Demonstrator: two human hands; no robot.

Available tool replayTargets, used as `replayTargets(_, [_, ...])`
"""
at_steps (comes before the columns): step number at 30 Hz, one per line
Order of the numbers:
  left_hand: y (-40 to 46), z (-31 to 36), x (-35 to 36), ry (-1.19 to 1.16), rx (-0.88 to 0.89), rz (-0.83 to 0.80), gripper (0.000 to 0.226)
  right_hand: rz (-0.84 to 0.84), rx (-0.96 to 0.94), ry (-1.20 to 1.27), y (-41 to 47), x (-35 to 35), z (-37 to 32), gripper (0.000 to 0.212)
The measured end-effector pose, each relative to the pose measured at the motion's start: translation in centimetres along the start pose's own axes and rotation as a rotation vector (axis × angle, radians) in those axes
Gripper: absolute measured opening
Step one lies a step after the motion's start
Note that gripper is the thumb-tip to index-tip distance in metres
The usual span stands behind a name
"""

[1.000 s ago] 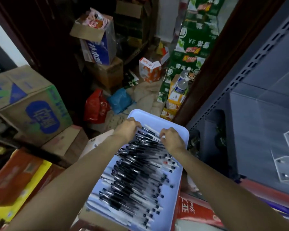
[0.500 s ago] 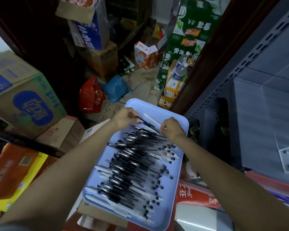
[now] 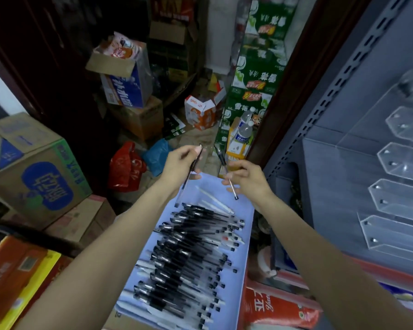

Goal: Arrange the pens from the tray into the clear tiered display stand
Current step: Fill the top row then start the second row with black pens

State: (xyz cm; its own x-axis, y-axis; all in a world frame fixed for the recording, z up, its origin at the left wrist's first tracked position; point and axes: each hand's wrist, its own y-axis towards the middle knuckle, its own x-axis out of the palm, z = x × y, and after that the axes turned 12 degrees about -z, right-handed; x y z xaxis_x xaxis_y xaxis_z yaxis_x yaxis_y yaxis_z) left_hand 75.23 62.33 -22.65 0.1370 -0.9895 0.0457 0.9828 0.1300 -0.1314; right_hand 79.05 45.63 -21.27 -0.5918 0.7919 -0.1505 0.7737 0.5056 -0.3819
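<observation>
Pens in tray: nearest to me, a heap of black-capped clear pens [image 3: 188, 253] lies crosswise in the pale blue tray [image 3: 244, 270], with a few white ones at its far end.
Tray: it sits on boxes below my arms, just left of the red packet [image 3: 277, 308].
Left hand: my left hand [image 3: 177, 165] is raised over the tray's far edge, its grip pinched on a black pen [image 3: 188, 177] that slants down toward the heap, lower tip clear of the other pens.
Right hand: my right hand [image 3: 246, 175] is up at the same height, fingers curled round a second pen [image 3: 227, 172], cap end up, thin tip pointing down.
Gap: the two hands are near each other but apart.
Display stand: the clear tiered display stand [image 3: 401, 167] stands on the grey shelf to my right, well apart from both hands; its tiers look bare, though glare makes that hard to tell.
Far floor: cardboard boxes [image 3: 126, 89], a red bag [image 3: 125, 166], a blue bag [image 3: 156, 157] and green cartons [image 3: 255, 75].
</observation>
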Motion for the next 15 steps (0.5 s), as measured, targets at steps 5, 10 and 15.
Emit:
replayTargets(5, [1.5, 6.8, 5.2, 0.307, 0.233, -0.144, 0.016, 0.084, -0.243, 0.239, -3.1, -3.4, -5.0, 0.029])
replayTargets(10, [2.4, 12.1, 11.2, 0.625, 0.425, -0.271, 0.024, 0.271, -0.511, 0.197, -7.9, -9.5, -8.6, 0.017])
replayTargets(15, [2.1, 16.9, 18.7, 0.770, 0.561, -0.347, 0.010, 0.380, -0.639, 0.224, -12.8, -16.8, -9.1, 0.018])
